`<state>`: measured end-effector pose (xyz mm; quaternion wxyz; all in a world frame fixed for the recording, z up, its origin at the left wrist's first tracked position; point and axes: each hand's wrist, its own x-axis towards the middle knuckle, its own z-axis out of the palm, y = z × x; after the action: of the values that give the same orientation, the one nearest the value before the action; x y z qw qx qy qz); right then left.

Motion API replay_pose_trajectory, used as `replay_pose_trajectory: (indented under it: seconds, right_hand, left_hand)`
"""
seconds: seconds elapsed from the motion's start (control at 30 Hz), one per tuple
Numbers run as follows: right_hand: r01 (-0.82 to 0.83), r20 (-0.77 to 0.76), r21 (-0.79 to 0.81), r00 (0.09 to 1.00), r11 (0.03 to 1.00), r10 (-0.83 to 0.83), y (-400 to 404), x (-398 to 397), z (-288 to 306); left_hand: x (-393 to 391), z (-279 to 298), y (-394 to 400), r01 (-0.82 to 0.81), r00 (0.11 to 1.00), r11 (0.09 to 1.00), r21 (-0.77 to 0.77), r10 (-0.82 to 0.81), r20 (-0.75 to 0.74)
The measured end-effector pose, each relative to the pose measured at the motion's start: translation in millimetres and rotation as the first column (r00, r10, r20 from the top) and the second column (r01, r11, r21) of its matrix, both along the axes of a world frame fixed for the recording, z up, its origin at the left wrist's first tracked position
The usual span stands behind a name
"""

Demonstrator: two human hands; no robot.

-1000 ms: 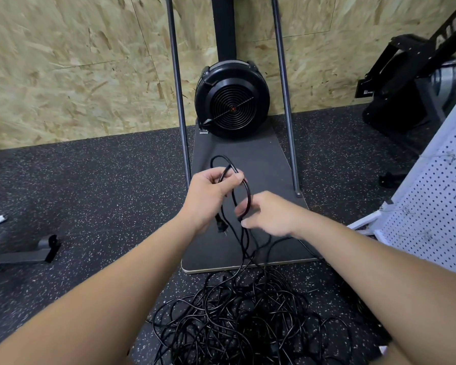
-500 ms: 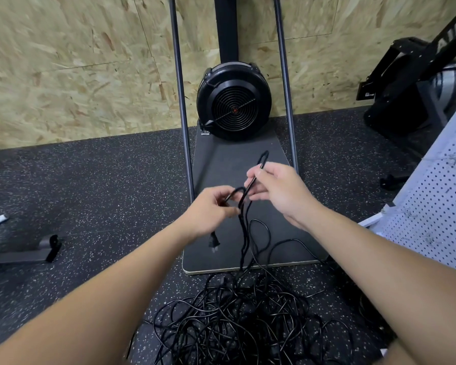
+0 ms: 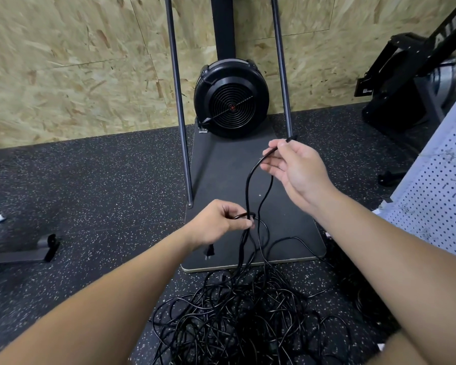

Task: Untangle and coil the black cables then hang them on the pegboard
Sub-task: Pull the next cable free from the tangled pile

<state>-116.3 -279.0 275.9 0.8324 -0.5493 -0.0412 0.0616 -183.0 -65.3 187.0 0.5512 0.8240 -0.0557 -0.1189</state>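
A tangled heap of black cables [image 3: 245, 320] lies on the speckled floor in front of me. My left hand [image 3: 219, 224] grips a small loop of one black cable [image 3: 248, 191], and that cable's plug [image 3: 209, 252] dangles below the wrist. My right hand [image 3: 292, 169] is raised higher and to the right and pinches a fold of the same cable between thumb and fingers. Two strands run down from it past the left hand into the heap. The white pegboard [image 3: 440, 196] leans at the right edge.
A black fan-wheel machine [image 3: 231, 99] stands on a dark base board [image 3: 232, 169] between two metal poles against the chipboard wall. Another black exercise machine [image 3: 411, 83] is at the back right. A metal foot [image 3: 24, 252] lies on the floor at left.
My right hand has risen up and to the right, drawing a length of cable out of the loop. My left hand has dropped lower while keeping its grip.
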Motion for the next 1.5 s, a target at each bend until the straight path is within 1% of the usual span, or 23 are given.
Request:
replay_pose_trajectory:
  seconds: [0.03,0.07,0.1,0.13,0.17,0.2,0.27,0.33,0.4,0.47,0.6,0.7,0.77,0.83,0.87,0.9,0.97,1.0,1.07,1.13,1.2,1.33,1.5]
  right_hand:
    - [-0.009,-0.015,-0.021,1.0,1.0,0.009,0.6,1.2,-3.3]
    - [-0.024,-0.034,-0.082,0.999,0.996,0.021,2.0,1.2,-7.5]
    - [-0.042,-0.045,-0.191,0.998,0.981,0.034,3.5,0.8,-13.4]
    - [-0.061,-0.04,-0.332,0.998,0.941,0.051,5.1,-1.0,-19.6]
    - [-0.084,-0.026,-0.467,0.996,0.88,0.082,6.3,-3.0,-26.0]
    - [-0.121,-0.025,-0.568,0.991,0.814,0.13,7.2,-5.7,-31.6]
    - [-0.226,-0.064,-0.672,0.967,0.705,0.248,10.6,-12.4,-40.5]
    - [-0.285,-0.081,-0.746,0.936,0.602,0.343,16.1,-18.3,-47.9]
    - [-0.322,-0.103,-0.808,0.902,0.493,0.42,21.9,-23.4,-55.6]
    - [-0.377,-0.155,-0.825,0.867,0.42,0.474,25.1,-26.7,-62.9]
    - [-0.536,-0.254,-0.736,0.785,0.413,0.565,27.1,-32.3,-71.5]
    - [-0.612,-0.278,-0.699,0.71,0.371,0.647,28.1,-37.9,-69.2]
    - [-0.605,-0.244,-0.695,0.707,0.389,0.663,29.0,-40.6,-61.5]
    - [-0.543,-0.185,-0.702,0.763,0.46,0.619,29.4,-39.5,-50.0]
    - [-0.495,-0.142,-0.701,0.802,0.513,0.58,29.3,-37.5,-43.9]
    - [-0.434,-0.085,-0.683,0.846,0.587,0.527,28.6,-34.1,-38.0]
    - [-0.269,0.04,-0.6,0.931,0.754,0.364,25.2,-24.4,-27.8]
    - [-0.183,0.077,-0.54,0.961,0.821,0.265,22.7,-18.6,-24.4]
    - [-0.063,0.078,-0.415,0.991,0.908,0.105,16.8,-10.1,-20.0]
    - [-0.016,0.047,-0.324,0.998,0.946,0.033,11.2,-5.3,-18.9]
    - [0.015,0.024,-0.275,1.0,0.961,-0.008,7.4,-1.2,-19.6]
    - [0.075,-0.022,-0.181,0.997,0.981,-0.08,3.8,7.9,-20.3]
    - [0.074,-0.046,-0.117,0.996,0.99,-0.08,-3.3,10.0,-21.5]
  left_hand:
    - [-0.6,1.8,-1.4,-0.01,1.0,1.0,-0.013,0.01,0.01]
    - [-1.6,6.2,-3.8,-0.036,0.999,0.999,-0.034,0.036,0.021]
    - [-0.4,8.1,-4.9,-0.072,0.996,0.995,-0.066,0.075,0.04]
    - [1.0,12.0,-6.2,-0.129,0.989,0.986,-0.102,0.135,0.056]
    - [3.8,14.1,-6.5,-0.181,0.978,0.973,-0.14,0.193,0.075]
    - [5.7,17.6,-6.9,-0.234,0.964,0.956,-0.178,0.252,0.084]
    - [10.0,20.4,-6.1,-0.314,0.936,0.917,-0.245,0.342,0.081]
    - [10.4,21.4,-6.0,-0.364,0.919,0.892,-0.267,0.39,0.054]
    - [8.5,22.7,-7.0,-0.38,0.914,0.886,-0.266,0.404,0.041]
    - [8.3,24.7,-8.0,-0.392,0.908,0.879,-0.27,0.416,0.036]
    - [12.1,27.7,-1.3,-0.469,0.866,0.823,-0.32,0.5,0.02]
    - [14.6,28.5,5.6,-0.493,0.849,0.794,-0.354,0.528,0.001]
    - [15.6,30.6,7.7,-0.492,0.849,0.79,-0.365,0.528,-0.003]
    - [15.6,33.6,7.8,-0.48,0.862,0.799,-0.363,0.506,-0.028]
    - [15.2,33.9,7.7,-0.472,0.871,0.806,-0.356,0.489,-0.047]
    - [14.6,33.7,7.4,-0.454,0.885,0.823,-0.341,0.462,-0.061]
    - [12.9,31.3,6.1,-0.387,0.921,0.881,-0.273,0.382,-0.075]
    - [11.6,30.1,5.2,-0.346,0.938,0.911,-0.225,0.335,-0.088]
    - [6.4,29.7,2.1,-0.245,0.965,0.956,-0.16,0.224,-0.137]
    - [0.4,29.7,-3.2,-0.141,0.973,0.973,-0.185,0.103,-0.205]
    - [-6.6,28.7,-10.6,-0.064,0.965,0.975,-0.215,0.006,-0.262]
    - [-14.6,19.6,-19.3,0.089,0.951,0.981,-0.175,-0.136,-0.277]
    - [-14.6,14.8,-19.0,0.084,0.941,0.967,-0.24,-0.156,-0.299]
